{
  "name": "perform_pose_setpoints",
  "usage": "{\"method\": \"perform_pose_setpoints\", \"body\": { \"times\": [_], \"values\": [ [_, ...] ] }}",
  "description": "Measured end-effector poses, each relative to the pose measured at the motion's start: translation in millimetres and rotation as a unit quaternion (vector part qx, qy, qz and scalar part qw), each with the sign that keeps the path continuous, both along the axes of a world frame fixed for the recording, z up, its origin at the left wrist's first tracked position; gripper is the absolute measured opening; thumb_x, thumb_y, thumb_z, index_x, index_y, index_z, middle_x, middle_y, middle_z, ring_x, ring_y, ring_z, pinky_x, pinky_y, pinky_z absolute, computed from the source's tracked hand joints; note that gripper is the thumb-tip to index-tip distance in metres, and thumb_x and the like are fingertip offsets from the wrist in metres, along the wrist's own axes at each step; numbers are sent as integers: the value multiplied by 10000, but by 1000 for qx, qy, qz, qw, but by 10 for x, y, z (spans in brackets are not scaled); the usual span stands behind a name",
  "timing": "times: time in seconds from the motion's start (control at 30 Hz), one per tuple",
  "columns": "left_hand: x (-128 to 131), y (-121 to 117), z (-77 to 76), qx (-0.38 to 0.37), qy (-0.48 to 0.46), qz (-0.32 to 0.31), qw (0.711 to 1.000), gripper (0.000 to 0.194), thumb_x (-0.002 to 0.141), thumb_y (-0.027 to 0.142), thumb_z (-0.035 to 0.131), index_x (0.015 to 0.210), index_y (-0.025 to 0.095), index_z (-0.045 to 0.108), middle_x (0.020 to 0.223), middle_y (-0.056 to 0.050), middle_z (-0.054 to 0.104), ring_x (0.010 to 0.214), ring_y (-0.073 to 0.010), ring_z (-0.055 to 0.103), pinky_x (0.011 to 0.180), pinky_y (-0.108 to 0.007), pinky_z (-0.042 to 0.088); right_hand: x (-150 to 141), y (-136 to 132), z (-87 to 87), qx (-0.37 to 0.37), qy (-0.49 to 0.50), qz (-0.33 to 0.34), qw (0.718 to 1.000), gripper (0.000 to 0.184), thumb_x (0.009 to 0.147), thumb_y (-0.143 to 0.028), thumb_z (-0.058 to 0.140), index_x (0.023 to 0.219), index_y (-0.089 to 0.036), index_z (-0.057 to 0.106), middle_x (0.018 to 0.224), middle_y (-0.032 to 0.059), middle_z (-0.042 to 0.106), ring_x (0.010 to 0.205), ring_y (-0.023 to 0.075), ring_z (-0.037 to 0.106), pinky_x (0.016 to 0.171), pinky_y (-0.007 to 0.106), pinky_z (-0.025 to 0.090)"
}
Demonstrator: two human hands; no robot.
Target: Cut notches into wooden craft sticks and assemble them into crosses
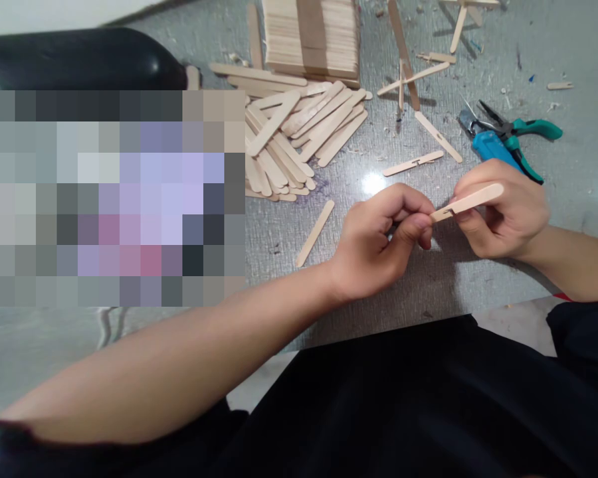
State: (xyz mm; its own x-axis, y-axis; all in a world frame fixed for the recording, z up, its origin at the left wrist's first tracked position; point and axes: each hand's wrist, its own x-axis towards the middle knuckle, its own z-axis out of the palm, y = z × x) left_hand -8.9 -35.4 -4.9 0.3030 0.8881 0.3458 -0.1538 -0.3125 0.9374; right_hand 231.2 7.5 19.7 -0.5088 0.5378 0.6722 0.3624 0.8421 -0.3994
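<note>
A pale wooden craft stick (480, 199) with a small notch near its middle is held between my two hands above the table's front part. My left hand (381, 239) pinches its left end between thumb and fingertips. Closed around the stick to the right of the notch is my right hand (508, 209), thumb below it, while the rounded right end sticks out past the fingers. Two more notched sticks, one nearly level (413, 163) and one slanted (439, 137), lie just beyond my hands. A plain craft stick (315, 234) rests left of my left hand.
Pliers with teal handles (535, 126) and a blue-handled cutter (496, 147) lie beyond my right hand. A loose pile of sticks (284, 143) and a banded bundle (339, 40) stand farther back. Crossed sticks (403, 73) sit at the back, with wood scraps around. A blurred block covers the left.
</note>
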Motion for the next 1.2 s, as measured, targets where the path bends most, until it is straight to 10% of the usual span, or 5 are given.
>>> {"method": "perform_pose_setpoints", "body": {
  "times": [0.3, 1.2],
  "values": [
    [26, -33, 26, -10, -47, -23, 999, 221, 1261, 363, 683, 1086, 228, 676, 835, -4, 893, 480, -83, 699, 456, -188, 536, -118, 76, 20, 4, 79, 31, 996, 61, 1087, -294, 784, 1038, -291, 749, 826, -21, 802, 683, 167, 738, 547, 323, 554],
    [-16, -56, 9, -21, -68, -81, 994, 193, 1262, 375, 686, 1125, 240, 681, 852, -10, 880, 582, -120, 804, 543, -217, 651, -62, 91, 45, -9, 56, 76, 995, 28, 1068, -266, 772, 1057, -291, 778, 829, -7, 791, 635, 161, 702, 503, 315, 545]
  ]
}}
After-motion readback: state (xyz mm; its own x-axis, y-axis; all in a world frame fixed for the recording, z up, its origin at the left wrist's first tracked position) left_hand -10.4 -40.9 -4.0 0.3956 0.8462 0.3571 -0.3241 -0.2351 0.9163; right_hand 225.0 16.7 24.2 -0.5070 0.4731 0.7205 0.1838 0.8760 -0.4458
